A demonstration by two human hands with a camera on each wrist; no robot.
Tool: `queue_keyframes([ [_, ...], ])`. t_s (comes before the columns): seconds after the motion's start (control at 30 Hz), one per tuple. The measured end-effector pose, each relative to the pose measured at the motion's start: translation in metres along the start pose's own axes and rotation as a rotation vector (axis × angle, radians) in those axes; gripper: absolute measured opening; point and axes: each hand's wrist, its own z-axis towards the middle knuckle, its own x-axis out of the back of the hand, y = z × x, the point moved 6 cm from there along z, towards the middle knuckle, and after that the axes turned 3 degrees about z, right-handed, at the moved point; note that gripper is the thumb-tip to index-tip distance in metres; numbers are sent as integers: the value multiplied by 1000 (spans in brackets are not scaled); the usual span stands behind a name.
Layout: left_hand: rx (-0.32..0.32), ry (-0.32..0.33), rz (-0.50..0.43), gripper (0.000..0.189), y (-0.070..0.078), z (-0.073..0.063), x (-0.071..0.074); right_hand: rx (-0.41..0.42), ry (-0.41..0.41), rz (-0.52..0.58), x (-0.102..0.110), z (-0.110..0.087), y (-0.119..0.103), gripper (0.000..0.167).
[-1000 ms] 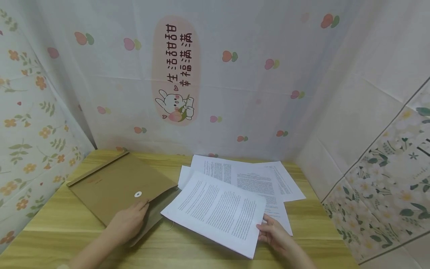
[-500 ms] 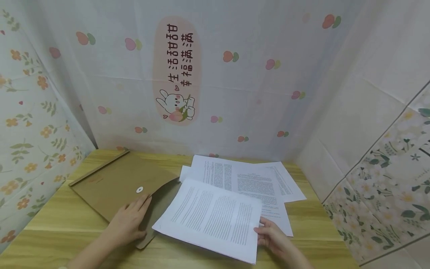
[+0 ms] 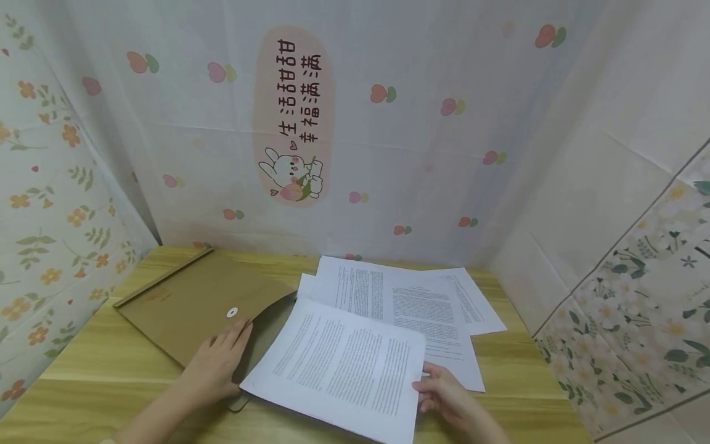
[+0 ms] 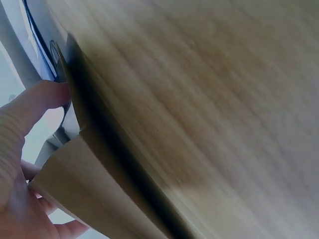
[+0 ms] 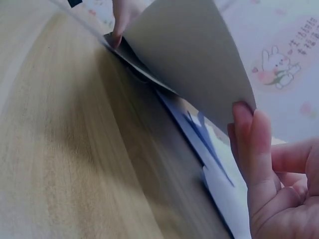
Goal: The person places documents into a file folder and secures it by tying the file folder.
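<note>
A brown kraft document envelope point(image 3: 188, 302) with a white button lies at the left of the table, its mouth gaping toward the right. My left hand point(image 3: 217, 361) grips it at the mouth, fingers over the upper panel's edge; in the left wrist view the thumb point(image 4: 42, 99) touches the brown card. A thin stack of printed sheets point(image 3: 344, 364) slants in front of that mouth, its left corner over the lower flap point(image 3: 244, 398). My right hand point(image 3: 446, 394) pinches the stack's right edge; the right wrist view shows its pale underside point(image 5: 184, 59). Whether the corner is inside is unclear.
More printed pages point(image 3: 421, 302) lie spread and overlapping behind the stack, toward the back right. The wooden table point(image 3: 532, 382) meets a printed cloth point(image 3: 410, 154) at the back, with patterned cloth on both sides.
My right hand has brought the stack left and toward the near edge, closer to the envelope's mouth. My left hand has spread that mouth wider, its thumb now down by the lower flap.
</note>
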Motion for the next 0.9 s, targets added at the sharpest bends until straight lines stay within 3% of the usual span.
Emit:
queue_keyframes([
  [0.17, -1, -2, 1, 112, 2, 1, 0, 17, -56, -75, -6, -1, -3, 35],
  [0.3, -1, 0, -16, 112, 3, 1, 0, -4, -49, -92, -9, 0, -3, 35],
  [0.53, -24, 18, 2, 114, 4, 0, 0, -32, 146, -26, -2, 5, -4, 42],
  [0.7, -39, 43, 6, 115, 4, -1, 1, -18, 197, 9, -2, 10, -7, 57],
  [0.9, -30, -20, -23, 117, 2, -2, -2, -7, 274, 34, -4, 13, -6, 56],
])
